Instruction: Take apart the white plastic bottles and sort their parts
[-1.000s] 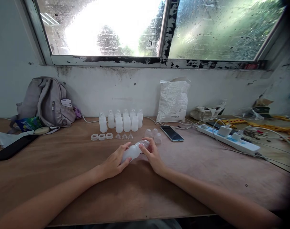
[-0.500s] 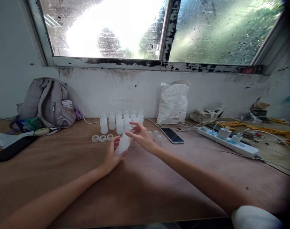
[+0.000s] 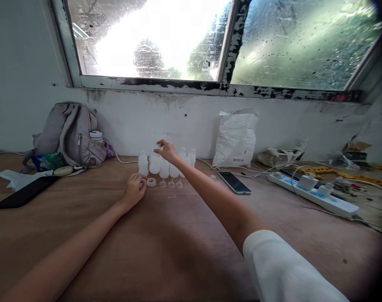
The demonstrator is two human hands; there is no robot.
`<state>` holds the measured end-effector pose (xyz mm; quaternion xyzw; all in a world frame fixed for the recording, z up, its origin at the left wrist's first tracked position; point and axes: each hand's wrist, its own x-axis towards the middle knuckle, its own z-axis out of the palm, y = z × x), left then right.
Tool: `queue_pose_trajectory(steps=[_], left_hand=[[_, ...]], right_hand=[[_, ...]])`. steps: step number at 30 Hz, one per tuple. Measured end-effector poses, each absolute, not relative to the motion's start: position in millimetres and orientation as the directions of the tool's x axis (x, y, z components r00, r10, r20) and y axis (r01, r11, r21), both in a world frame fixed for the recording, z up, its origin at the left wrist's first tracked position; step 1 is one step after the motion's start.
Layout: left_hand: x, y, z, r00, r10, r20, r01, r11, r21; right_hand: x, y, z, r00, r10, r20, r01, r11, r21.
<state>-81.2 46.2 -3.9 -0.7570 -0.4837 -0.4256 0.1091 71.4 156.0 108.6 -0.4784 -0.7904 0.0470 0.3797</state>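
Frosted white baby bottles (image 3: 164, 168) with clear tops stand grouped near the wall. My right hand (image 3: 167, 151) reaches to the group with fingers closed on the top of one upright baby bottle (image 3: 154, 163). Low on the table, my left hand (image 3: 134, 189) has curled fingers at a translucent bottle ring (image 3: 142, 183), mostly covered by the fingertips. Beside it lies another ring (image 3: 151, 182). Three clear bottle teats (image 3: 171, 183) sit in a row in front of the bottles. My right forearm hides part of the group's right side.
A phone (image 3: 235, 182) and a white power strip (image 3: 313, 195) with chargers and cables lie to the right. Against the wall stand a white plastic bag (image 3: 236, 138) and, at left, a grey backpack (image 3: 73, 136). A black flat object (image 3: 27, 192) lies near it.
My hands have parted from the bottle they held together. The right has moved forward to the bottle group; the left has shifted left to the rings. The view has shifted slightly.
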Motion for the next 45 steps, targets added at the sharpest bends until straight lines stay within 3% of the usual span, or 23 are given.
queue_pose_trajectory(steps=[6, 17, 38, 43, 45], left_hand=[[-71.4, 45.2, -13.2, 0.370, 0.693, 0.619, 0.853, -0.517, 0.069], [-69.8, 43.3, -14.5, 0.346, 0.756, 0.556, 0.904, -0.427, 0.018], [-72.5, 48.0, -19.8, 0.347, 0.757, 0.554, 0.884, -0.461, 0.075], [-68.8, 41.8, -10.2, 0.390, 0.721, 0.572, 0.841, -0.532, 0.096], [-66.6, 38.1, -5.8, 0.421, 0.689, 0.591, 0.804, -0.584, 0.109]], right_hand=[[61.1, 165.2, 87.5, -0.301, 0.794, 0.528, 0.780, 0.523, -0.343], [56.8, 161.8, 81.9, -0.360, 0.787, 0.501, 0.817, 0.525, -0.238], [65.9, 158.1, 83.1, -0.395, 0.774, 0.494, 0.775, 0.570, -0.273], [78.3, 126.7, 73.4, -0.436, 0.588, 0.681, 0.721, 0.681, -0.126], [85.7, 109.3, 59.6, -0.507, 0.546, 0.668, 0.703, 0.710, -0.046]])
